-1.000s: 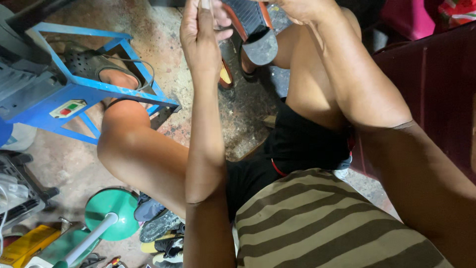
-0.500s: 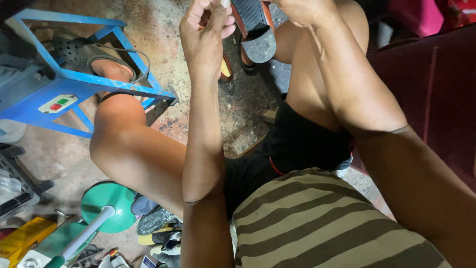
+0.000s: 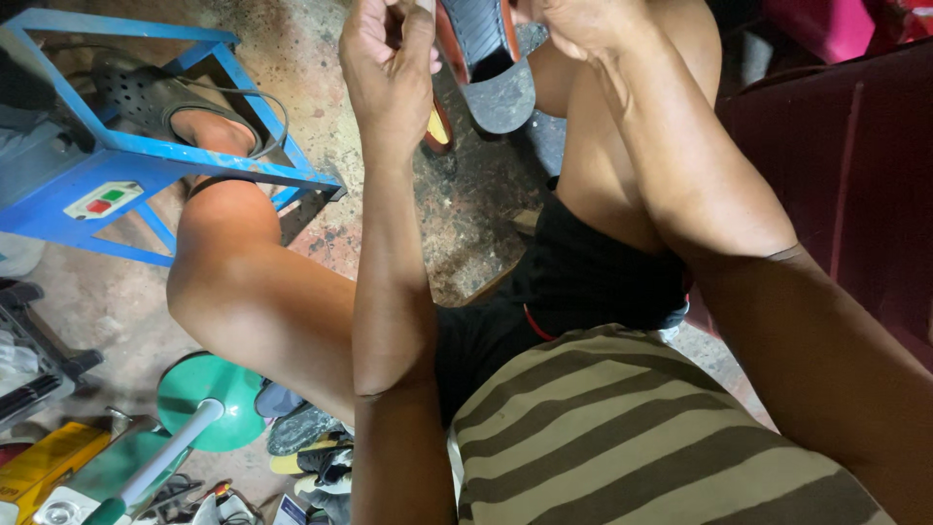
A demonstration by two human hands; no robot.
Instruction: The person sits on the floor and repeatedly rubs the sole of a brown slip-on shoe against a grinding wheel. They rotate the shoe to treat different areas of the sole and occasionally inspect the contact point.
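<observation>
My left hand (image 3: pixel 389 68) is raised at the top of the view, fingers closed against the edge of a shoe sole (image 3: pixel 491 58), a dark grey ribbed sole with an orange-red rim, held upside down. My right hand (image 3: pixel 583 21) grips the sole's other side at the top edge, partly cut off by the frame. Both forearms reach up from my striped shirt (image 3: pixel 622 437). My bare knees spread left and right under the arms.
A blue metal frame (image 3: pixel 146 156) with a small switch box stands at the left, my sandalled foot (image 3: pixel 146 97) inside it. A green round stand base (image 3: pixel 209 399) and scattered tools and shoe parts lie lower left. A dark red surface (image 3: pixel 855 165) runs along the right.
The view has shifted slightly, so the shoe sole and both hands appear lower and more fully in frame. The hands keep their hold on the sole.
</observation>
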